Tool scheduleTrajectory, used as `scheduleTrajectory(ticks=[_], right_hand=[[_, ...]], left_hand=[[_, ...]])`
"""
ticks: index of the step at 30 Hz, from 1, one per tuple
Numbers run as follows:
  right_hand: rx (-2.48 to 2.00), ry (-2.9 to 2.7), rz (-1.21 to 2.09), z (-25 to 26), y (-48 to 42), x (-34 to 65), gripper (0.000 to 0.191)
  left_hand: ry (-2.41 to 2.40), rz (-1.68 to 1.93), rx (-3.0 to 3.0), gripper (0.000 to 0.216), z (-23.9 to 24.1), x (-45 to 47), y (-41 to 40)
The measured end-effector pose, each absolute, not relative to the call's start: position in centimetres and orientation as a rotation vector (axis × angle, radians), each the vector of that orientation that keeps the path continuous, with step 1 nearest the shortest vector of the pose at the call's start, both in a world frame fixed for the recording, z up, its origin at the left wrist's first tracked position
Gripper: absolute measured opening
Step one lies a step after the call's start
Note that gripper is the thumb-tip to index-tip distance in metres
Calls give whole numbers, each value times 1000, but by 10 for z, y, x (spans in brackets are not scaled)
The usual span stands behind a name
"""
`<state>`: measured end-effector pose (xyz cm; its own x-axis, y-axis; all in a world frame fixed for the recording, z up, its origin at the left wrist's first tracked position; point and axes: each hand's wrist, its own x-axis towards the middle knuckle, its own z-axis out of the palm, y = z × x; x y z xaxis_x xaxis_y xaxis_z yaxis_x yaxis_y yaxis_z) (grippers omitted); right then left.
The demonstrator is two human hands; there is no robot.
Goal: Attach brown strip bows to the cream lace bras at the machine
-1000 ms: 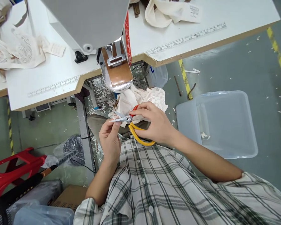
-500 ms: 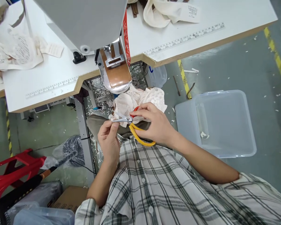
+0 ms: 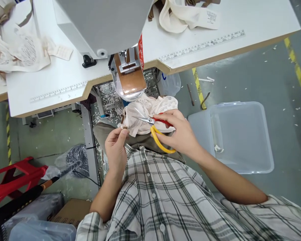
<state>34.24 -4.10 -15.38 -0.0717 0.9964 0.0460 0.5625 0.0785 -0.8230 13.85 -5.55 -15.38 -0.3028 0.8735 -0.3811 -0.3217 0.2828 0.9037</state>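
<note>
Between thumb and fingers, my left hand (image 3: 116, 144) pinches the edge of a cream lace bra (image 3: 136, 115), near a small brown strip (image 3: 124, 127). The bra lies over my lap, below the sewing machine's brown-topped arm. My right hand (image 3: 179, 132) is closed on scissors (image 3: 163, 142) with one yellow and one red handle. Their metal blades point left over the bra, apart from my left fingertips, and look slightly parted.
Above my lap juts the sewing machine (image 3: 102, 26) from a white table (image 3: 205, 47) with printed rulers. More cream garments (image 3: 25, 53) lie at the left. On the floor are a clear plastic bin (image 3: 243, 137) and a red stool (image 3: 17, 180). White scraps litter the floor.
My right hand has drawn the scissors to the right, away from my left fingertips. My left hand keeps its pinch in nearly the same place. The whole view has shifted slightly.
</note>
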Motion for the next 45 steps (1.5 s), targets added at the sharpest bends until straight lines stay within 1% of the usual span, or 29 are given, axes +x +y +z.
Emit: scheduleTrajectory(ticks=[6, 14, 20, 24, 28, 31, 33, 35, 38, 40, 43, 45], right_hand=[[-1472, -1865, 852, -141, -50, 333, 45], [-1485, -1903, 828, -144, -48, 328, 45], [-1491, -1847, 933, -144, -46, 325, 44], [-1480, -1833, 950, -150, -45, 324, 44], [-1579, -1711, 866, -164, -44, 345, 40], [-1700, -1661, 732, -169, -31, 377, 42], [-1772, -1699, 643, -166, -11, 401, 47], [-1832, -1753, 532, -157, 19, 420, 51], [-1900, -1827, 361, -139, 81, 442, 53], [-1922, -1904, 268, -127, 125, 453, 53], [-1883, -2031, 144, -117, 169, 461, 45], [-1834, -2031, 72, -118, 172, 453, 41]], left_hand=[[1370, 1309, 567, 15, -149, 142, -58], [1317, 1266, 471, 17, -146, 139, -58], [1213, 1213, 390, 22, -148, 139, -55], [1208, 1202, 399, 21, -151, 137, -54], [1232, 1225, 369, 23, -154, 130, -49], [1244, 1138, 425, 26, -153, 121, -45], [1328, 1022, 650, 27, -149, 111, -43], [1493, 833, 1068, 30, -142, 97, -41], [1743, 416, 1791, 29, -134, 68, -33], [1800, 181, 2150, 26, -128, 49, -24], [1727, -80, 2479, 23, -116, 27, -11], [1712, -224, 2557, 27, -105, 17, -4]])
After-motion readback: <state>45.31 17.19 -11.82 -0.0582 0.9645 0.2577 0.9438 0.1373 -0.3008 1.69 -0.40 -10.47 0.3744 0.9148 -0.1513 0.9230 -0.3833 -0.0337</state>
